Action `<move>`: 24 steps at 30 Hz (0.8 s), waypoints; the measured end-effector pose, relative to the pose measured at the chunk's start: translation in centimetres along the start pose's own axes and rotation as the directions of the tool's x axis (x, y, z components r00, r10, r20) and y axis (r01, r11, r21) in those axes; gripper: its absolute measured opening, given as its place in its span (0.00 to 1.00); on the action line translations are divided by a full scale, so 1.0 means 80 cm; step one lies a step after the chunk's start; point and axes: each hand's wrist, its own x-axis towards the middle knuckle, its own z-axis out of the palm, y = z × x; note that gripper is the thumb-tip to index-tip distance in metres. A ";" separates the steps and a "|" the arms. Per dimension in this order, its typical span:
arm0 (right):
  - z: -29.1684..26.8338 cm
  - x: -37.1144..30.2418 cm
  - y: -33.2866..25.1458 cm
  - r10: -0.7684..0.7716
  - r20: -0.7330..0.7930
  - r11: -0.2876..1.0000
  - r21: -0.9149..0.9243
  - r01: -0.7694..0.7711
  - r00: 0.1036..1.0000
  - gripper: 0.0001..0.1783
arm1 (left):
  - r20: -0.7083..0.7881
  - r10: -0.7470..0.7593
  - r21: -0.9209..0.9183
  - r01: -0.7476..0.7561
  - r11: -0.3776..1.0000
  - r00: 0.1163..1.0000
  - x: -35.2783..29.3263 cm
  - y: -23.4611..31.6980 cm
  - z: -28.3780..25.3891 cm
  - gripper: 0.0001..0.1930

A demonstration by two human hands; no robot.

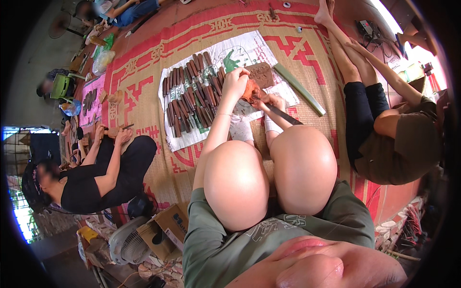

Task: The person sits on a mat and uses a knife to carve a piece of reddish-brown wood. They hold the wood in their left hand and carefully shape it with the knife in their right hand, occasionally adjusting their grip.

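Note:
My left hand [235, 82] is bent with its fingers closed, right beside a crumpled orange cloth-like piece [250, 91]; what its fingers grip is hidden. Close by, my right hand [274, 102] is closed around a long dark stick-like piece [287, 116], which slants down toward my right knee. The far end of that piece meets the orange one. Rows of dark brown wooden handle-like pieces [192, 96] lie on a white printed sheet [180, 140] left of my hands. Just beyond my hands sits a brown rectangular block [260, 74].
A long green strip [300, 90] lies to the right on the patterned red-and-tan mat [144, 86]. One person [96, 180] works at the left; another [398, 139] sits at the right. A white fan [132, 242] and a cardboard box [168, 230] stand at lower left.

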 end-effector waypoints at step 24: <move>0.002 -0.005 -0.014 0.011 -0.004 0.991 0.135 -0.010 1.000 0.09 | -0.021 -0.015 0.053 0.016 0.998 1.000 -0.005 0.010 0.000 0.12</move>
